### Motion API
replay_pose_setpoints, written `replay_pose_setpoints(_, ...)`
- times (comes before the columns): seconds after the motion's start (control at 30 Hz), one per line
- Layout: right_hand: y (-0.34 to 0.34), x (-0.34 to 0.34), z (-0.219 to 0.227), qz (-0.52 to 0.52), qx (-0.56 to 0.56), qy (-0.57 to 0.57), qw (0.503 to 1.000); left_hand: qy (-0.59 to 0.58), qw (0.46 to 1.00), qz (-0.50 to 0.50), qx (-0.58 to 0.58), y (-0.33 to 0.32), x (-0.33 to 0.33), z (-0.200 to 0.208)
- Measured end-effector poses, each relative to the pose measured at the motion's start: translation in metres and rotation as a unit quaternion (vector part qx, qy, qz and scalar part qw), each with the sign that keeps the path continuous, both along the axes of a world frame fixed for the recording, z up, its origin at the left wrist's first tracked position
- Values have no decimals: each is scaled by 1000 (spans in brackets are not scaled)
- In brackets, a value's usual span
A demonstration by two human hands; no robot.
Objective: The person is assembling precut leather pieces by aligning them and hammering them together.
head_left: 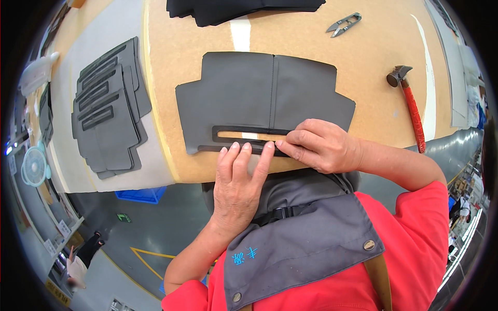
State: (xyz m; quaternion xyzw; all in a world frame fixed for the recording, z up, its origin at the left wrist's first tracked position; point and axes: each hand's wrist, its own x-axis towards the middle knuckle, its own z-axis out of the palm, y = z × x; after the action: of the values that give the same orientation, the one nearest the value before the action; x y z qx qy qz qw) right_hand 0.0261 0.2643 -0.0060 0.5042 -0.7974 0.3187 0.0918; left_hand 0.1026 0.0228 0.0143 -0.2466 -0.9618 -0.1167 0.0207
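Observation:
A dark grey leather-like panel [233, 93] with stepped corners and a seam down its middle lies flat on the table. Near its front edge is a long slot framed by a black strip [223, 133]. My left hand [238, 179] rests with its fingers stretched out on the strip's near side, fingertips just below the slot. At the slot's right part, my right hand [321, 147] has thumb and forefinger pinched together on the black strip. What lies beneath the right fingers is hidden.
A stack of similar slotted grey panels [106, 114] lies at the left. Black pieces [244, 10] are at the far edge. Thread snips [344, 25] and a red-handled hammer [413, 111] lie at the right. Below the table stands a blue crate [141, 195]; a person [78, 267] is at lower left.

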Motion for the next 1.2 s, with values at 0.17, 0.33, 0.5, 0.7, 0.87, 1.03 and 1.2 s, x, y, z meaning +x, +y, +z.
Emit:
replay_pose_setpoints(0.17,1,-3,5,-2,11,-43,999,0,1000,14,1,3,0,3)
replay_pose_setpoints(0.33,10,3,6,-32,34,-76,996,5,1000,10,-5,1,-1,3)
replay_pose_setpoints(0.5,8,6,4,-27,15,-13,999,14,1000,-11,-10,1,1,1)
replay_pose_setpoints(0.7,13,7,3,-33,23,-19,999,30,999,-3,-40,7,5,6)
replay_pose_setpoints(0.87,13,10,3,-31,20,20,999,17,999,-38,-34,15,5,6)
replay_pose_setpoints(1.03,20,9,4,-33,26,-3,999,25,998,-25,-48,20,7,7)
replay_pose_setpoints(1.2,22,10,2,-17,36,38,998,9,999,-33,-19,24,9,4)
